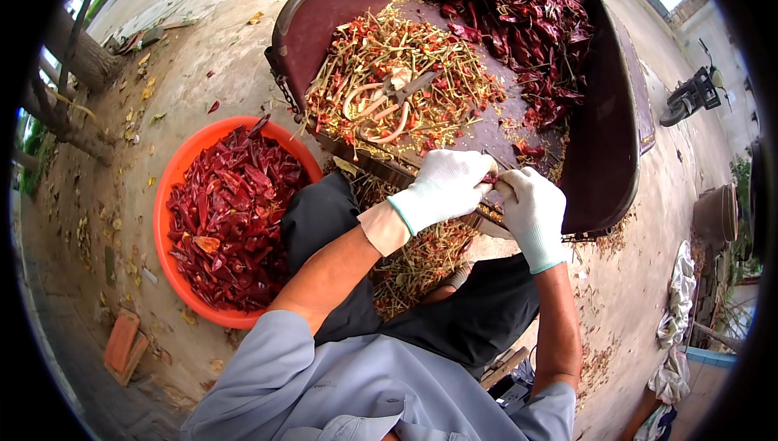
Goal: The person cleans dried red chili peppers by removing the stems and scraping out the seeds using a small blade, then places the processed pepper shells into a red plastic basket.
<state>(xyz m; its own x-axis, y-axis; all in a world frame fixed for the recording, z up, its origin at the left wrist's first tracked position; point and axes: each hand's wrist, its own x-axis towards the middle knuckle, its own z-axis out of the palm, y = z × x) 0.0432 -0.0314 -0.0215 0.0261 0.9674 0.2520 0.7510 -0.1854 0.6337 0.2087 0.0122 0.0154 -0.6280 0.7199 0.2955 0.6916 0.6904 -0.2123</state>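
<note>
Both my hands wear white knit gloves and meet at the near edge of a maroon cart bed (579,186). Between the fingertips of my left hand (447,188) and my right hand (531,210) is a small dark red dried chili (489,179), mostly covered by the fingers. Each hand is closed in a pinch on it. Ahead of the left hand, shears with pale orange handles (381,110) lie on a heap of chili stems and seeds (340,76). Whole dried red chilies (527,19) are piled at the far right of the bed.
An orange-red basin (164,230) full of dark red chili pieces (227,222) stands on the ground to my left. More stems (417,279) lie between my knees. Bricks (123,344) sit at lower left, tree trunks (85,56) at far left, and a motorbike (693,96) at far right.
</note>
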